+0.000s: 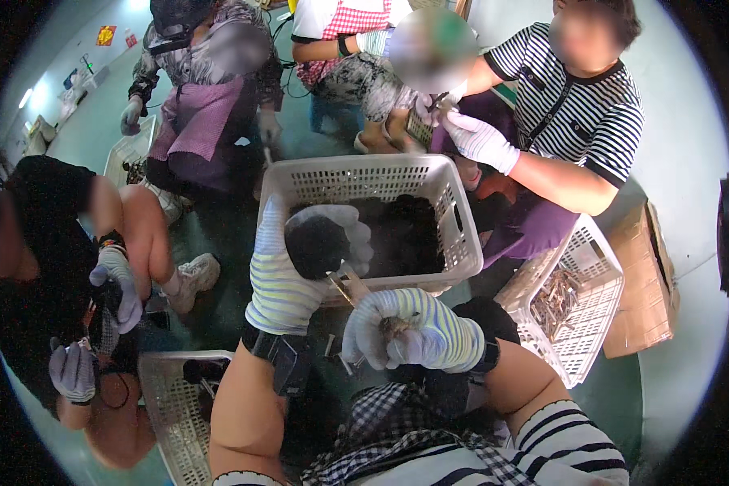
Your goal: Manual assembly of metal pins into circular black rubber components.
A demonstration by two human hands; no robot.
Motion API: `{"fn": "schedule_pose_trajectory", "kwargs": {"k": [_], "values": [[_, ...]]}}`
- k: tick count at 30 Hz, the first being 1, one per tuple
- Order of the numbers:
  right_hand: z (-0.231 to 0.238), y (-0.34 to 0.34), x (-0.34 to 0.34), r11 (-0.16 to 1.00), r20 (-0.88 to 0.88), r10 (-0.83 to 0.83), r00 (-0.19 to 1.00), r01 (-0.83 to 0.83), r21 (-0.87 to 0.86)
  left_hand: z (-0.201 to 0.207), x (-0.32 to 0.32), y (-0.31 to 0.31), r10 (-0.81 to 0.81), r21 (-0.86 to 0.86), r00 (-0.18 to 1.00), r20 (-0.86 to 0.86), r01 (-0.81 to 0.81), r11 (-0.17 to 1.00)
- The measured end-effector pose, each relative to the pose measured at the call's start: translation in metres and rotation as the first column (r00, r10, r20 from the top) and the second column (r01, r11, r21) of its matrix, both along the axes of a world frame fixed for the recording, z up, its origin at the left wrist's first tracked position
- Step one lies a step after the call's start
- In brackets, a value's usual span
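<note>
My left hand [282,271], in a striped knit glove, is wrapped round a round black lump [317,245] over the near left part of a white plastic basket [356,168]. What the lump is I cannot make out. My right hand [409,330], gloved alike, is closed in front of the basket. From its fingers a narrow flat blade-like tool [349,285] points up toward the lump, its tip close to the lump's lower edge. Its handle is hidden in the fist. Dark material [405,235] fills the bottom of the basket.
A second basket [571,300] with thin brownish pieces stands at the right, beside a cardboard box [641,279]. Another basket [174,405] is at the lower left. Several gloved co-workers sit around; one in a striped shirt [575,105] works at the far right.
</note>
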State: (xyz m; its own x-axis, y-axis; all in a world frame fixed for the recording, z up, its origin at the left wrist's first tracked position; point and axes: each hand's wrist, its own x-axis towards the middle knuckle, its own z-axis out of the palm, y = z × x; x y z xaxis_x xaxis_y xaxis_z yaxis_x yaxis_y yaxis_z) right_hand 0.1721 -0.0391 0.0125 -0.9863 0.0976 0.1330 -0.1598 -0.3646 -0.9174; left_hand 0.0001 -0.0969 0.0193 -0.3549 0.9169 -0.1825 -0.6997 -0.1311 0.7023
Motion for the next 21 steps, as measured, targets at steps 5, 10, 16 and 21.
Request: {"fn": "schedule_pose_trajectory", "kwargs": {"k": [5,10,16,21], "values": [[-0.005,0.009,-0.01,0.998,0.097,0.007,0.995,-0.013,0.061,0.008,-0.005,0.0,-0.013,0.027,0.999,0.043,0.012,1.0],[-0.009,0.008,-0.021,0.998,0.163,-0.039,0.986,0.032,0.046,0.002,-0.015,0.0,0.036,0.063,0.993,-0.113,-0.029,0.998],[-0.001,0.005,-0.038,0.99,0.339,-0.139,0.931,0.122,0.072,0.009,-0.017,0.002,0.066,0.018,0.967,-0.247,-0.064,0.998],[-0.005,0.004,-0.052,0.97,0.368,-0.241,0.898,0.24,0.048,0.014,-0.016,-0.001,0.028,-0.032,0.92,-0.392,-0.044,0.999]]}}
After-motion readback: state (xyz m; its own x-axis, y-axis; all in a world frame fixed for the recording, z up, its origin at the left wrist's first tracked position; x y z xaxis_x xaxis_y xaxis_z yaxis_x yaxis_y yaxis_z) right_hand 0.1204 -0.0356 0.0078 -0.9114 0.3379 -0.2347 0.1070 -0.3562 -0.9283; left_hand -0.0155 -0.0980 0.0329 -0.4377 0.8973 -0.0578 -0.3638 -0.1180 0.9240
